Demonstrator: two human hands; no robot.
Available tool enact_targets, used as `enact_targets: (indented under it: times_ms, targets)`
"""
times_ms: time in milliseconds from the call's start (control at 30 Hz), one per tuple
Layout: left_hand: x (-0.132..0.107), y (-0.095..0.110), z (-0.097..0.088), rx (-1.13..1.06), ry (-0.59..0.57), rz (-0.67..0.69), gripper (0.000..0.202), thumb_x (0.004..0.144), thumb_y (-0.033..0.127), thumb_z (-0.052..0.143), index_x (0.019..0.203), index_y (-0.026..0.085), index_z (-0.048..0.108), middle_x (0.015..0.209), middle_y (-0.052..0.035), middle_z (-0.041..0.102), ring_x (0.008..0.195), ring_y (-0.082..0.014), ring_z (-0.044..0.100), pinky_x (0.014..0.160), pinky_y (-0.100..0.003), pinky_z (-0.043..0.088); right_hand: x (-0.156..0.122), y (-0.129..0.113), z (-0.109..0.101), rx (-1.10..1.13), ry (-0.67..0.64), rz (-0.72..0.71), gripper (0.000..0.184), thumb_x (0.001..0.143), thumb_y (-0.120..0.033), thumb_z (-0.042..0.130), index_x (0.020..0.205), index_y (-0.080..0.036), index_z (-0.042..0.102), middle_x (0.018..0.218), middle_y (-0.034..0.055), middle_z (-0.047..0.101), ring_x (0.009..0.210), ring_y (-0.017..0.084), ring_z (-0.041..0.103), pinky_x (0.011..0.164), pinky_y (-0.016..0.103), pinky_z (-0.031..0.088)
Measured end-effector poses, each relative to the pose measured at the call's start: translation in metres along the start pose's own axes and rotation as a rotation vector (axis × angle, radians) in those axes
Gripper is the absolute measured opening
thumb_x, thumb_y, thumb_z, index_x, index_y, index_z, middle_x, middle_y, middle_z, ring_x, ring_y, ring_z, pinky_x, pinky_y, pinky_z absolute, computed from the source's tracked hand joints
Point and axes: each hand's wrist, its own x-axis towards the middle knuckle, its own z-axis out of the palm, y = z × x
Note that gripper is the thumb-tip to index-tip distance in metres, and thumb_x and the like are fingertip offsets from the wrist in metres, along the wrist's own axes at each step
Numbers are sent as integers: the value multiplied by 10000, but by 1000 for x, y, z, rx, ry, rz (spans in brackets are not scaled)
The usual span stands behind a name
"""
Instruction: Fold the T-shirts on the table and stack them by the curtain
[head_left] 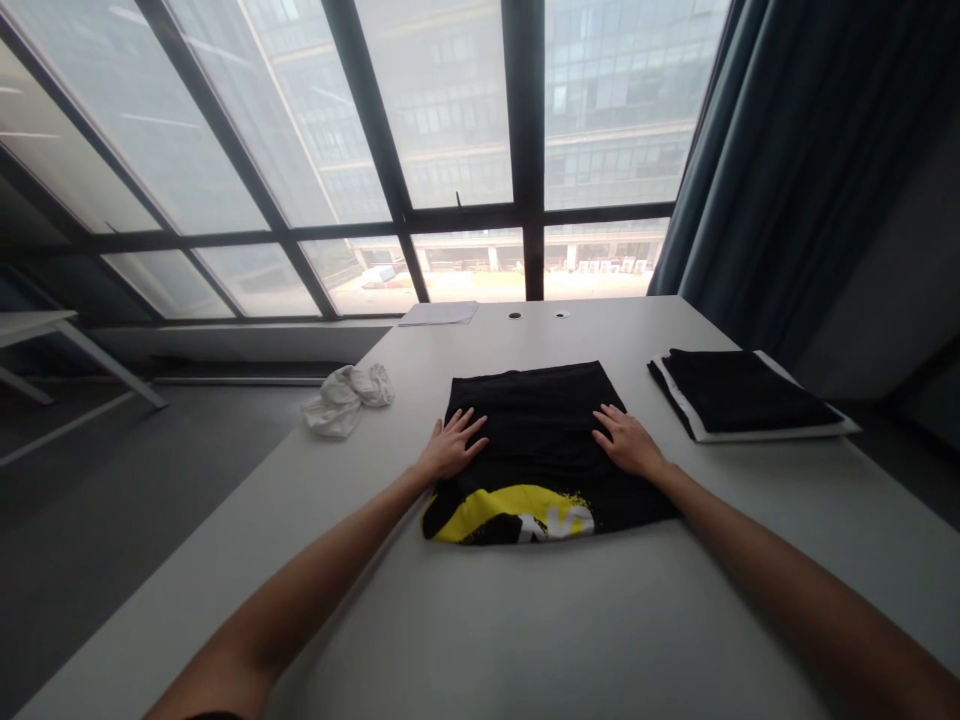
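Two hands (450, 448) (630, 445) palm-down on black cloth (536, 415), fingers (472, 429) spread, arms (322, 580) outstretched

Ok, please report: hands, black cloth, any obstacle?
Left hand, right hand resting on black cloth. Yellow print facing up. White bundle, folded stack aside, neither blocking.

black cloth (536, 425) with splattered yellow and white print (495, 506), black-and-white stack (750, 392), white bundle (341, 402), blue curtain (757, 150)

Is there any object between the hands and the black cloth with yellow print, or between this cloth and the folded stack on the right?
Nothing visible is. The left hand and right hand rest directly on the black cloth; only white tabletop shows between it and the folded stack.
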Motion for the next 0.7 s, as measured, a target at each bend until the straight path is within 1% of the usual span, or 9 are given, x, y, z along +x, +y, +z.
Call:
enact_targets:
  times_ms: [100,167,233,300,333,433,533,633,700]
  targets:
    - [44,-10,-13,-30,-54,36,609,994,593,372,1543,330,373,1668,-62,202,1534,-348,127,1177,-659,110,26,0,-4,-19,1,57,525,998,-400,436,1450,-142,513,1568,168,410,1465,307,343,1172,491,289]
    - [66,-13,-21,-64,7,57,573,983,545,430,1505,310,441,1637,-84,294,1508,-345,220,1182,-626,157,39,-1,-10,-43,43,46,488,985,-367,471,1419,-156,541,1533,169,454,1432,306,380,1154,481,301]
    - [75,-13,-27,-98,116,57,510,969,500,472,1423,279,543,1538,-106,438,1429,-327,367,1174,-556,250,46,-1,-15,-49,82,-3,423,965,-331,514,1351,-179,598,1431,156,550,1342,293,463,1121,449,326]
    - [72,-13,-30,-153,169,36,444,954,504,491,1272,241,654,1326,-117,594,1260,-300,532,1101,-473,382,47,-2,-19,-30,83,-33,356,942,-286,553,1273,-192,643,1282,137,633,1213,274,541,1057,413,374]
    - [66,-13,-30,-181,161,26,426,939,526,508,1174,224,696,1190,-111,645,1143,-285,596,1034,-437,444,46,-2,-19,-17,73,-33,328,929,-263,569,1237,-196,658,1218,126,654,1162,268,561,1021,401,394]
    - [46,-10,-27,-258,95,5,363,837,540,638,938,203,727,886,-62,661,832,-232,649,817,-355,530,43,-3,-22,13,59,-17,228,888,-198,603,1094,-200,701,1099,97,678,1089,256,586,958,376,421]
    - [32,-5,-27,-302,100,-12,221,775,404,690,852,197,702,885,-50,662,798,-209,651,769,-318,533,40,-7,-27,62,59,-16,143,885,-170,587,963,-193,705,1047,80,678,993,212,620,889,318,453]
    - [26,5,-35,-341,139,-26,126,789,309,633,840,195,650,914,-51,684,836,-205,668,782,-309,537,33,-13,-41,115,76,-37,156,896,-163,555,976,-194,686,1084,67,676,906,171,642,833,271,478]
    - [18,12,-47,-365,158,-15,110,823,292,585,885,207,619,923,-43,701,868,-204,674,796,-308,537,23,-18,-56,152,97,-71,176,899,-167,539,1000,-202,678,1084,58,685,915,175,648,850,275,486]
